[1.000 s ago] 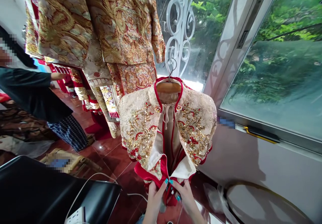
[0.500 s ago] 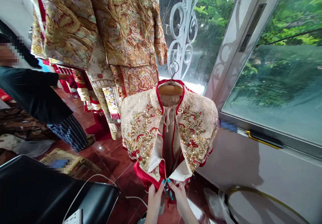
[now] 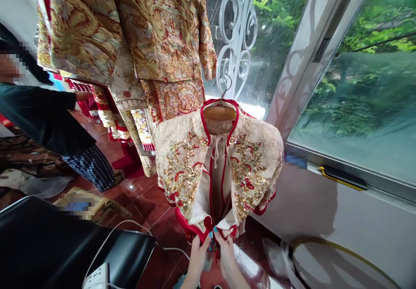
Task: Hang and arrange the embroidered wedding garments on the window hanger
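Note:
A cream jacket with gold and red sequin embroidery and red trim hangs on a wooden hanger from a white window grille. Its front is open down the middle. My left hand pinches the left front edge at the bottom hem. My right hand pinches the right front edge beside it, the fingertips of both hands almost touching. Both hands have teal nails and are closed on the red-trimmed fabric.
Gold and red brocade garments hang at upper left. A person in a dark top stands at far left. A black seat with a white power strip lies at lower left. A window sill runs on the right.
My hands have drawn the two lower front edges of the jacket closer together and slightly up, narrowing the opening at the hem. The view shifted a little.

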### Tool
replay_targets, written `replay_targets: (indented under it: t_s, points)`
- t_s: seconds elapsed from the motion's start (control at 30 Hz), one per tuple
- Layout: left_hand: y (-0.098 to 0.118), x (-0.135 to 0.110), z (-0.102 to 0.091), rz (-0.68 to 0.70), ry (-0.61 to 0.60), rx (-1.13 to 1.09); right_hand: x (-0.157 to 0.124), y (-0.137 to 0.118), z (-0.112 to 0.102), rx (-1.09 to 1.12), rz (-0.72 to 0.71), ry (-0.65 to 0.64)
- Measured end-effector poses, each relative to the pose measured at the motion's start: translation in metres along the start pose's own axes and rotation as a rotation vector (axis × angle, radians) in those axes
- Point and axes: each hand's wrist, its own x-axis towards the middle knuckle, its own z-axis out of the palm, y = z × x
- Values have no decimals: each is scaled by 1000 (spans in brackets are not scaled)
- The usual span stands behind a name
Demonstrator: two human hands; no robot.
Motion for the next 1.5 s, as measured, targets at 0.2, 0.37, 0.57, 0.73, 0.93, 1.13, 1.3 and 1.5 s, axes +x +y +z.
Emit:
replay_targets:
  t_s: [0.2, 0.37, 0.57, 0.73, 0.93, 1.13, 1.3, 1.5]
  points:
    - [5, -1, 14, -156, -14, -284, -5, -27, 8, 106, 96, 92]
    - [17, -4, 21, -168, -92, -328, -6, -29, 10, 120, 176, 41]
    - [27, -4, 8, -24, -110, -64, -15, -35, 10, 149, 201, -17]
    - [43, -14, 3, 38, -118, 96, -23, -41, 12, 56, 94, -89]
    - [52, -22, 5, 46, -157, 120, -17, -40, 4, -55, 1, -30]
    - [44, -21, 4, 14, -149, 122, -5, -37, -15, -97, 52, -96]
    - [40, -18, 2, 0, -178, 83, -6, -37, -14, -96, 28, -108]
    - [43, -18, 1, -2, -176, 66, -10, -51, -8, -201, -51, -196]
